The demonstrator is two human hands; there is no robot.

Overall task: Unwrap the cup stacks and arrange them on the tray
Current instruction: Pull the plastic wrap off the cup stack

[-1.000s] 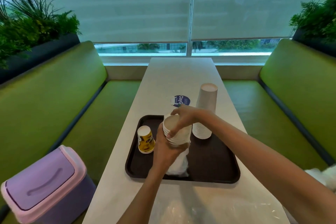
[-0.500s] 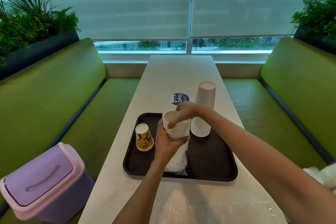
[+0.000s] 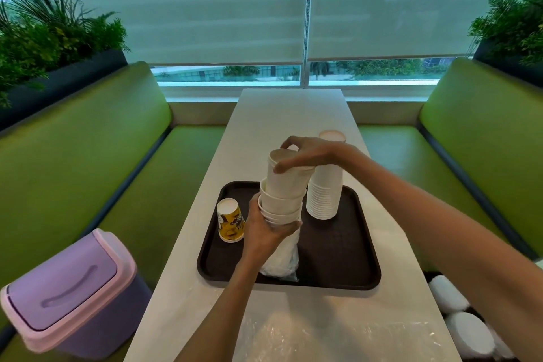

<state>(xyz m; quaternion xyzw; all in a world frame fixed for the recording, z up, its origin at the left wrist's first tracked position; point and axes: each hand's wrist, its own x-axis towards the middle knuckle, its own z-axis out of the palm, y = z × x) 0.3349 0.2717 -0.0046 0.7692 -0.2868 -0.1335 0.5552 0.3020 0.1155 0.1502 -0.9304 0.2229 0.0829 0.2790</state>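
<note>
So the white paper cup stack (image 3: 289, 185) is held upright over the middle of the dark tray (image 3: 338, 258), with its bottom end inside a crinkly plastic sleeve (image 3: 280, 261). The left hand (image 3: 264, 232) is wrapped round the stack where the nested rims bunch up, fingers curled tight on it. The right hand (image 3: 311, 154) comes in from above, thumb and fingertips clamped on the top rim, and the upper batch leans a little off the lower one.

Handling-wise, these look super light and thin-walled, so I'd say squeezing the sides will dent them. The rolled rims are the stiff bit, so that's where to grab. The film looks slick, so gripping through it probably slips; bare paper is better. A tall loose stack like this will likely wobble or split in the middle if it's only held at one end.

Room: the unwrapped stack (image 3: 324, 197) stands upside down just beside it on the right, close enough to knock. The yellow printed cup (image 3: 230, 225) sits near the tray's left rim. The front right of the tray looks like the best landing spot. The table (image 3: 291, 114) is narrow, with a loose plastic sheet (image 3: 338, 338) at the near end and a swing-lid bin (image 3: 64, 285) down on the left.
</note>
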